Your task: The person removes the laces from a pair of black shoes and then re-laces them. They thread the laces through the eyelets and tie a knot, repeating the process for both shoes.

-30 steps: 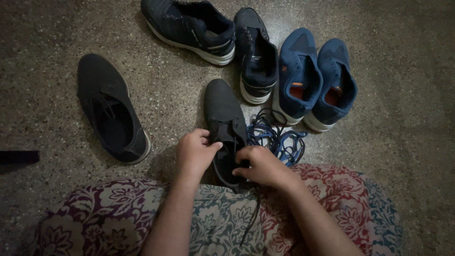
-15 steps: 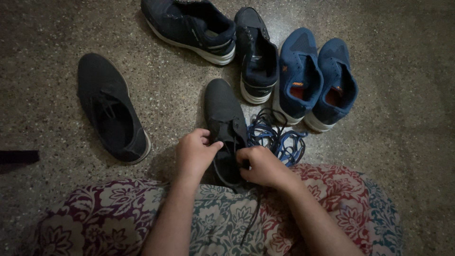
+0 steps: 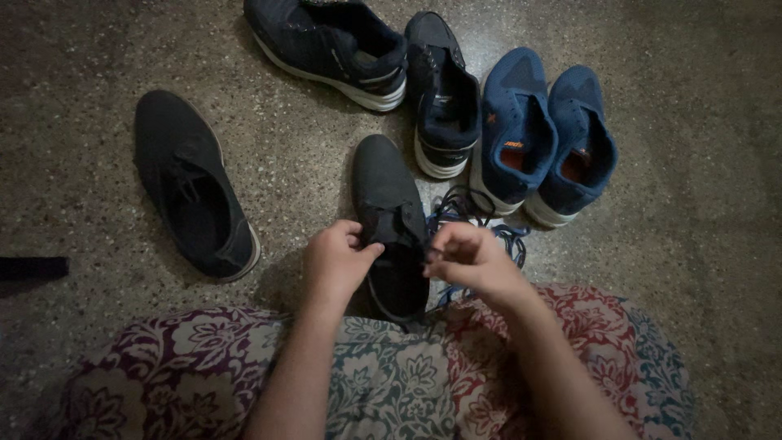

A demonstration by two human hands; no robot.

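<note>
Head view, looking down past your lap: the dark shoe [image 3: 389, 213] you are working on lies on the speckled floor [image 3: 692, 122] just ahead of your floral dress [image 3: 391, 383], toe pointing away from you. Your left hand [image 3: 336, 262] is curled closed on the shoe's left side near the tongue, thumb and forefinger pinched together at the eyelets. Your right hand [image 3: 472, 259] is lifted just beside the shoe's right edge, fingers bunched narrow on a thin dark lace [image 3: 426, 259]; the light is too low to tell how much of the lace is threaded.

To handle this well, I would judge that your left hand should pin the upper flat so the shoe does not twist while the right draws the lace. Pull along the line of the eyelet, not sideways, and keep the strand clear of the loose blue laces [image 3: 481, 236] heaped right behind your right hand, since they could tangle with it.

Around you, the matching dark shoe [image 3: 191, 187] lies well apart to the left. Farther off sit two navy sneakers with pale soles [image 3: 383, 57] and, beside them, a pair of blue sneakers with orange insoles [image 3: 546, 134], near the lace heap.
</note>
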